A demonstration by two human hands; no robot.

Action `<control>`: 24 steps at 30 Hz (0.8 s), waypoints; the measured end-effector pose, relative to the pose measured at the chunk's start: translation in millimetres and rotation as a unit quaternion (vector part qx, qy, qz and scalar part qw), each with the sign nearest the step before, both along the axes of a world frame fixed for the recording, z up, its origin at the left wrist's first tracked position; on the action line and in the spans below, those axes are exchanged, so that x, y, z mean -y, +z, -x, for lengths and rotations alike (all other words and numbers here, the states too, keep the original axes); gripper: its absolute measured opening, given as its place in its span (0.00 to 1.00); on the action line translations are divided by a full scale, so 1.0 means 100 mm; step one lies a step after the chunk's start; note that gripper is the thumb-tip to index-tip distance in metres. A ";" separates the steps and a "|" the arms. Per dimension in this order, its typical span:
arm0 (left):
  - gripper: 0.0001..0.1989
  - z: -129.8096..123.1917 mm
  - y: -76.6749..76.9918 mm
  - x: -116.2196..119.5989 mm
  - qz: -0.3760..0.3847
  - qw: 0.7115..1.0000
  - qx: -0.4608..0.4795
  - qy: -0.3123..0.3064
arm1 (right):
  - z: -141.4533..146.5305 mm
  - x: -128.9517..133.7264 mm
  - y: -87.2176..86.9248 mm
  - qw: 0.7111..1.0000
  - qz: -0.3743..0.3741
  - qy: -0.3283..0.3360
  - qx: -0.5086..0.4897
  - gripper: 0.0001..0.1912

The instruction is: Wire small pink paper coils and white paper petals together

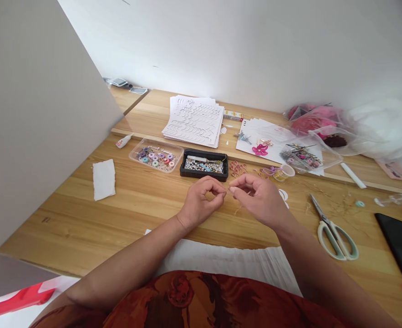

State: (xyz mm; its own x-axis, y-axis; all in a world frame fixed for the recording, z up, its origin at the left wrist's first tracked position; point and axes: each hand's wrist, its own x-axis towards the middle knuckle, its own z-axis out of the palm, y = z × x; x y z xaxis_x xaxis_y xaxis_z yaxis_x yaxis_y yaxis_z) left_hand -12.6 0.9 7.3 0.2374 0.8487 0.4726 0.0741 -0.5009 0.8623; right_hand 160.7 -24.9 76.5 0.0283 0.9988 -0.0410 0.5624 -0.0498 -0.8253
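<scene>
Rust-red patterned cloth point(187, 300) fills six o'clock over the person's lap, and beyond it a broad pine desk point(50, 228) spreads across the view! Biggest items first: stacked white printed sheets point(194, 120) up at twelve o'clock, a dark phone point(400, 246) out at three, pale green-handled scissors point(331, 225) at four. Coming in closer, there's a clear plastic box of coloured rings point(132, 157) at eleven and a black tray of beads point(204, 151) at twelve, directly ahead of the hands. Now the action: left hand point(201, 202) and right hand point(257, 200) meet at centre, both closed into small pinches, fingertips point(224, 193) almost touching, and whatever they grip is too fine to make out. Fine handling like this wants low wrists, relaxed elbows and light pressure at the tips. Tiny coppery loops point(237, 168) lie around one o'clock, just beyond the fingers.
</scene>
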 end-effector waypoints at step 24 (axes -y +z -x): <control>0.09 0.06 0.05 -0.11 0.253 0.946 0.189 -0.068 | 0.11 0.13 -0.52 0.972 0.032 -0.004 -0.233 0.15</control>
